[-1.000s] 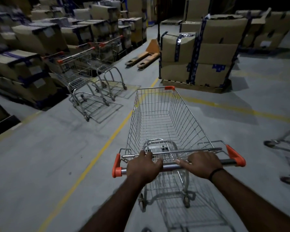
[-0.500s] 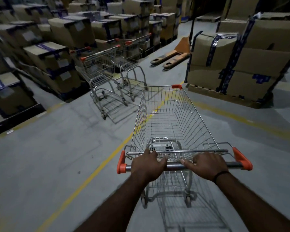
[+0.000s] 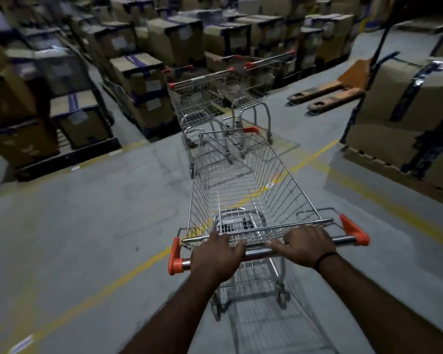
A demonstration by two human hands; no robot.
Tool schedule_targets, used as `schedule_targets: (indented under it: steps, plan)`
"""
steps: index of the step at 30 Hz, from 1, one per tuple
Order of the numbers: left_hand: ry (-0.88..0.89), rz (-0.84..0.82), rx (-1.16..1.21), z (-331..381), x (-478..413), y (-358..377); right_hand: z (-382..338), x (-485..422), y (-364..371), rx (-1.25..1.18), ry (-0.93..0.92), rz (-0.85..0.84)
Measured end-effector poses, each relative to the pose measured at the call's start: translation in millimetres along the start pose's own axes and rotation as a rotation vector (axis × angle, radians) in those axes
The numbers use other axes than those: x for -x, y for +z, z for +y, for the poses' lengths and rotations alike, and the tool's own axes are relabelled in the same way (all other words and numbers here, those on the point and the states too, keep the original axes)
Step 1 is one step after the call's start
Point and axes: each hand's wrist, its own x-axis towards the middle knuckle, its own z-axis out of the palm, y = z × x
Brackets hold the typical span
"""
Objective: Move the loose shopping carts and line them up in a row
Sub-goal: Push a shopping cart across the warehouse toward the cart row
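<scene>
The left hand [image 3: 216,254] is curled over the handle bar [image 3: 256,252] towards its left orange end. The right hand [image 3: 303,247], with a dark band at the wrist, wraps the same bar just to its right, so both hands grip the steel and sit close together. Straight out from the hands runs the cart [image 3: 243,182], its wire basket empty and its nose aimed at the two parked carts [image 3: 197,100] standing close beside each other ahead. Whether the nose touches the nearer one's frame cannot be told.

The step looks like steering this cart into the row. It would go best with an even push from both hands, an easing of pace on the approach, and small corrections so the basket comes in square rather than clipping a frame.

Under the hands is a smooth grey concrete floor [image 3: 74,226], where a yellow line [image 3: 108,287] passes diagonally beneath the cart. The room is a dim warehouse. Stacked cardboard boxes [image 3: 143,80] stand ahead and to the left, with a pallet jack [image 3: 325,97] ahead to the right and a wrapped stack [image 3: 407,103] beyond it
</scene>
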Motion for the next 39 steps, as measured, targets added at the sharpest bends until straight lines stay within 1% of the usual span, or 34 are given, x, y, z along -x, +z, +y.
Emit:
schedule_targets:
  steps: [3, 7, 13, 19, 24, 32, 39]
  plan:
    - [-0.072, 0.032, 0.022, 8, -11, -1, 13, -34, 0, 0.046, -0.095, 0.022]
    - [-0.16, 0.056, 0.052, 9, -34, -8, 17, -83, 3, 0.025, -0.165, 0.033]
    - [-0.244, 0.093, 0.076, -18, -83, -30, -3, -164, -2, 0.027, -0.232, 0.036]
    - [-0.282, 0.101, 0.095, -78, -151, -60, -47, -257, -5, 0.05, -0.265, 0.042]
    - [-0.291, 0.123, 0.106, -141, -213, -86, -93, -340, -11, 0.033, -0.254, 0.033]
    - [-0.327, 0.122, 0.097, -217, -289, -122, -154, -440, -19, 0.043, -0.241, -0.012]
    - [-0.353, 0.141, 0.058, -270, -356, -147, -189, -528, -19, 0.072, -0.28, 0.028]
